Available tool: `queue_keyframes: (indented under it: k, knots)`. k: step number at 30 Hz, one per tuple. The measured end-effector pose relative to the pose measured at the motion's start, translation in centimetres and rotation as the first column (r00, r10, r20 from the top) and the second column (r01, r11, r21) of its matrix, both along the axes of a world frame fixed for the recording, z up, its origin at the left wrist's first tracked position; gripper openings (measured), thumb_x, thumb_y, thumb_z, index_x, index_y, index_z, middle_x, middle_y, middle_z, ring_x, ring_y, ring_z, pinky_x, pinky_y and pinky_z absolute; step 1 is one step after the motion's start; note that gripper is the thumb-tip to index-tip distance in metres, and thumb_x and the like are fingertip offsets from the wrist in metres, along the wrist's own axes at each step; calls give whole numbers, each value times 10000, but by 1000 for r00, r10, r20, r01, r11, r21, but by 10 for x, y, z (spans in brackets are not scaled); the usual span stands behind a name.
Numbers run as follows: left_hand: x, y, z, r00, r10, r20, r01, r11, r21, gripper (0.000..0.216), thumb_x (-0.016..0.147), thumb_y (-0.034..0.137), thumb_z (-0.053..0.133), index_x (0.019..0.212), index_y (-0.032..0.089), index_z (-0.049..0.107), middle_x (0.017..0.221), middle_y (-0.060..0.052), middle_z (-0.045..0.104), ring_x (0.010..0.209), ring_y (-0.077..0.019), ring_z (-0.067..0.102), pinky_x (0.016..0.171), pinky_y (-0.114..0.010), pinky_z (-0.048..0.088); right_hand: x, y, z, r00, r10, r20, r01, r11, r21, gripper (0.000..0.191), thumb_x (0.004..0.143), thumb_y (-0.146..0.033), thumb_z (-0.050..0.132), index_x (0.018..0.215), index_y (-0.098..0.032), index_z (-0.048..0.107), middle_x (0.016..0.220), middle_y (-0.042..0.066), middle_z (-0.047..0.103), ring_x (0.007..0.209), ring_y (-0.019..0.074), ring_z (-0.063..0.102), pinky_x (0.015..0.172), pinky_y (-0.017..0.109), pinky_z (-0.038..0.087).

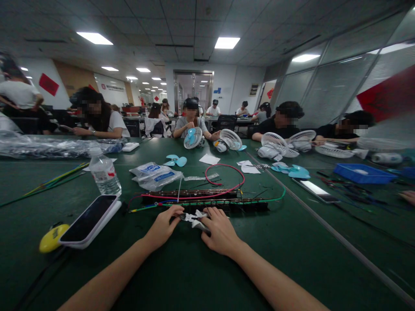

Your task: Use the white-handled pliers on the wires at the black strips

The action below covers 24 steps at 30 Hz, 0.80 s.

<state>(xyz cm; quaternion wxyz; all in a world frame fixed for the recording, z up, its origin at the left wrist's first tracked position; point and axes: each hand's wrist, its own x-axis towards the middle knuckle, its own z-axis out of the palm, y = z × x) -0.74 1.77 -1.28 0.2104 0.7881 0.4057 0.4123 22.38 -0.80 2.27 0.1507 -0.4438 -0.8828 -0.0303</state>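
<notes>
Two bare forearms (121, 265) stretch over a green tabletop (184, 280) in the head view, the hands meeting at a small grey-and-white item (197, 224) just in front of two dark strips (246, 207). The left hand (165, 223) pinches one end between thumb and fingers; the right hand (220, 231) curls palm-down around the other. Whether the item is one piece or several cannot be told.

A weak pinch could let it slip; a careless reach forward could snag the red wire (244, 176) or the green wire (284, 193) and drag the strips askew. An elbow swung left could push the dark-screened phone (89, 221) into the water bottle (105, 173) just beside it, toppling the bottle.

By count: two hands, two strips, one red wire, one green wire, one bottle, one phone at left, one lit-screen device (316, 190) at right, one yellow object (53, 239). White fan parts (274, 144) across the table overlap too much to number.
</notes>
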Motion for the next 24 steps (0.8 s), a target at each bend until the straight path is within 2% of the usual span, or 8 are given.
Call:
queue_keyframes:
  k: [7, 14, 24]
  knots:
    - [-1, 2, -3, 1000, -4, 16, 4, 1000, 11, 244, 861, 133, 487, 1087, 208, 538, 1026, -46, 659, 956, -187, 651, 882, -347, 515, -1, -1, 1, 1000, 3, -13, -3, 1000, 5, 316, 747, -286, 575, 1049, -194, 598, 1174, 107, 507, 1062, 259, 410, 879, 375, 309]
    - [0, 0, 1, 1000, 1, -9, -1, 1000, 2, 261, 841, 101, 494, 1074, 207, 545, 1013, -45, 657, 942, -188, 645, 875, -346, 510, -1, 0, -1, 1000, -11, 2, 11, 1000, 18, 273, 765, -302, 580, 1013, -191, 604, 1141, 103, 516, 1037, 250, 420, 868, 368, 317]
    - [1, -2, 4, 996, 1, -91, 7, 996, 86, 234, 864, 109, 472, 1037, 204, 598, 1029, -48, 663, 963, -197, 626, 898, -364, 499, -1, 5, -10, 996, -53, 73, 50, 998, 33, 218, 801, -363, 573, 917, -188, 633, 1065, 95, 578, 949, 227, 501, 795, 334, 372]
